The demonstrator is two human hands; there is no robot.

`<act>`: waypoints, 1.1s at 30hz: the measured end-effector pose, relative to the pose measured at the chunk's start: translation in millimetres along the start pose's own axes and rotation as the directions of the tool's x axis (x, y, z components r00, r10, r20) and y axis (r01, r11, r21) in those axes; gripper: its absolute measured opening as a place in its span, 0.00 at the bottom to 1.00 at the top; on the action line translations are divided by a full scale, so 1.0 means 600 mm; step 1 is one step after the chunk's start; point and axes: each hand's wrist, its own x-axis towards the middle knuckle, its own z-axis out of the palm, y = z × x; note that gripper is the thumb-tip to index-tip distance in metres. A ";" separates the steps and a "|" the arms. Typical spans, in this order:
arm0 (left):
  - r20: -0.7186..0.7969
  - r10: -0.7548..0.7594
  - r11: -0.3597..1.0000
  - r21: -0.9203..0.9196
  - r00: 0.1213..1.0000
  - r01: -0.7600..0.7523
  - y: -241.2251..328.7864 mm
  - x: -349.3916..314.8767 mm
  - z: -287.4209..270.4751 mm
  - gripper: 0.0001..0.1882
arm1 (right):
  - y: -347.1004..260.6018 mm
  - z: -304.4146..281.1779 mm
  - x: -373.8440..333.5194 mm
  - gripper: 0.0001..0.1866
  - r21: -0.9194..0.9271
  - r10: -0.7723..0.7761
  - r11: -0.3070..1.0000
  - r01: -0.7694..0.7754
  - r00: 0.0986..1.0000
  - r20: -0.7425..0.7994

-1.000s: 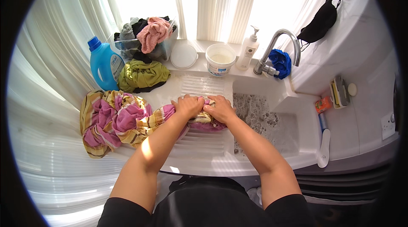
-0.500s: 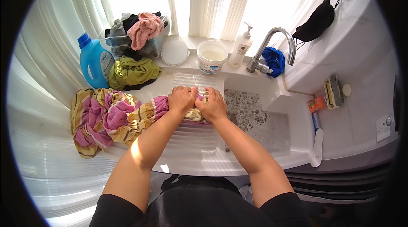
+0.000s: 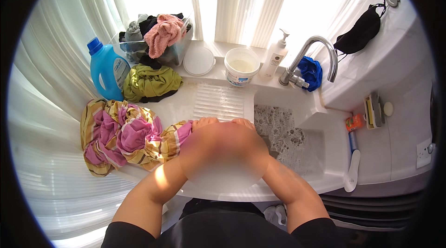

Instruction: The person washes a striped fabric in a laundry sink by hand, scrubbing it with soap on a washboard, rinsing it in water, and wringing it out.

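A long bunched cloth (image 3: 125,134), pink with yellow and brown stripes, lies from the left end of the white sink counter to the ribbed washboard (image 3: 218,101). My left hand (image 3: 203,127) is on its right end, over the ribs, with fingers curled on the fabric. Close beside it on the right, my right hand (image 3: 245,129) bends over the same stretch of cloth, near the basin edge. A blur covers most of both hands and the cloth under them; only knuckles and upper fingers show clearly.
Sudsy water fills the basin (image 3: 327,155) at right, under a curved tap (image 3: 333,57). Behind stand a blue detergent bottle (image 3: 104,71), green cloth (image 3: 153,83), a clothes bin (image 3: 183,43), a white tub (image 3: 241,64) and a pump bottle (image 3: 275,55). A brush (image 3: 353,169) lies right.
Both hands have drawn toward me down the washboard with the cloth's right end, uncovering the upper ribs. The whole scene sits slightly lower and further right in view.
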 end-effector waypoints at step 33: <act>0.016 0.483 0.876 -0.019 0.875 -0.483 0.039 -0.116 -0.092 0.37 | -0.055 -0.052 -0.144 0.45 -0.201 -0.046 0.975 0.094 0.972 0.230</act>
